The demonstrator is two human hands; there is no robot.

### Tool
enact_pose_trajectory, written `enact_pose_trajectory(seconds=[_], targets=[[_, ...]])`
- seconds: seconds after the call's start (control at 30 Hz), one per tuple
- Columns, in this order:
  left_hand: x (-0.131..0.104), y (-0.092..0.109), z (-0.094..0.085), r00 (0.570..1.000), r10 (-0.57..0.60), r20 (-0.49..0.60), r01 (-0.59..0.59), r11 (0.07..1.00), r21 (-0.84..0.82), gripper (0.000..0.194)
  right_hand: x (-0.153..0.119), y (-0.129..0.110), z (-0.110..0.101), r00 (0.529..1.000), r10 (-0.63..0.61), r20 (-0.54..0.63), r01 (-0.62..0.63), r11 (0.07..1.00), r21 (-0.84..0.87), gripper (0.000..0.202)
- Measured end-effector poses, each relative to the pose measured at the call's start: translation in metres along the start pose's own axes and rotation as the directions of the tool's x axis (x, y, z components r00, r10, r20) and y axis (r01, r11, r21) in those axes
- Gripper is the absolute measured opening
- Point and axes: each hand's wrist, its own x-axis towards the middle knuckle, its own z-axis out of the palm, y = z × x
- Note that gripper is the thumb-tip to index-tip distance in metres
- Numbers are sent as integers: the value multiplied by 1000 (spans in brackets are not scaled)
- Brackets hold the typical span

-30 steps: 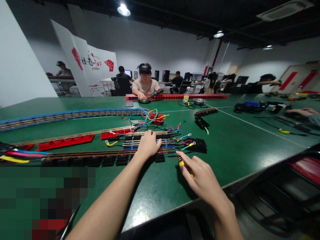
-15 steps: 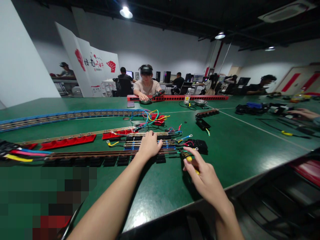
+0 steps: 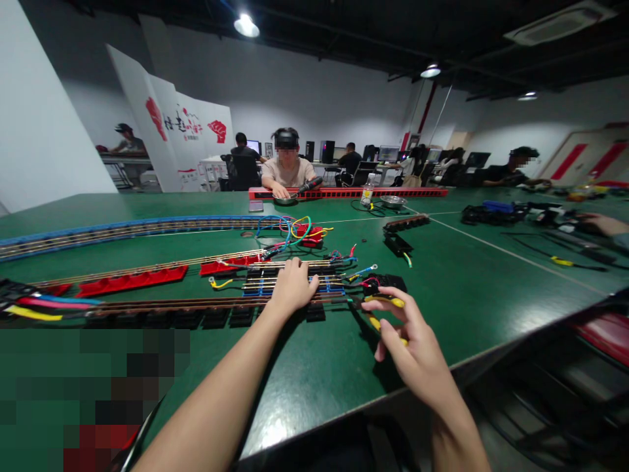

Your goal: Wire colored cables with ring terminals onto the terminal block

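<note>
My left hand [image 3: 293, 286] presses down on a block of blue and black rails [image 3: 255, 283], its fingers lying over the metal rods. Just right of the rail ends, my right hand [image 3: 405, 328] grips yellow-handled pliers [image 3: 376, 322], whose two handles are spread apart. The pliers' dark jaws point left at a short green wire end [image 3: 350, 301] on the nearest brown rail strip [image 3: 196, 303]. Behind the pliers lies a black connector block [image 3: 393, 282] with thin red wires. Ring-ended wires [image 3: 366, 270] stick out from the right side of the rails.
A blue rail strip [image 3: 122, 229] and red rail pieces [image 3: 132, 280] lie on the green table [image 3: 304, 380]. Farther back are coloured wires [image 3: 299, 229], a black part [image 3: 397, 245], a bottle [image 3: 367, 190] and metal bowls. A person [image 3: 287, 167] sits opposite; another person's hand [image 3: 602, 223] is at right.
The pliers' handles have spread apart, and my right hand has shifted slightly right and opened wider around them. My left hand has stayed on the rails.
</note>
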Motion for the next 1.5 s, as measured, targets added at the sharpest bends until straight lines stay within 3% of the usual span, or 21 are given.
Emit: enact_pose_trajectory(seconds=[0.27,0.63,0.87,1.0,1.17,1.27,1.5], targets=[[-1,1,-1,1000,-7,6,7,1000,-4,38,-8,-10,-2,966,-110,-235,119,993,25,41],[-1,1,-1,1000,-11,4,11,1000,4,37,20,37,21,967,-185,-175,164,978,-125,35],[-1,0,-2,1000,-7,7,7,1000,-1,37,13,39,22,880,-250,-404,218,968,-123,36],[-1,1,-1,1000,-6,9,6,1000,2,38,15,40,24,923,-237,-305,211,971,-115,39],[-1,1,-1,1000,-9,4,9,1000,6,38,19,40,24,932,-214,-292,197,977,-87,38],[-2,0,-1,1000,-11,2,11,1000,4,38,22,41,24,956,-202,-210,166,970,-178,36],[-1,0,1,1000,-13,-2,13,1000,5,39,26,44,24,951,-291,-101,241,907,-346,39]])
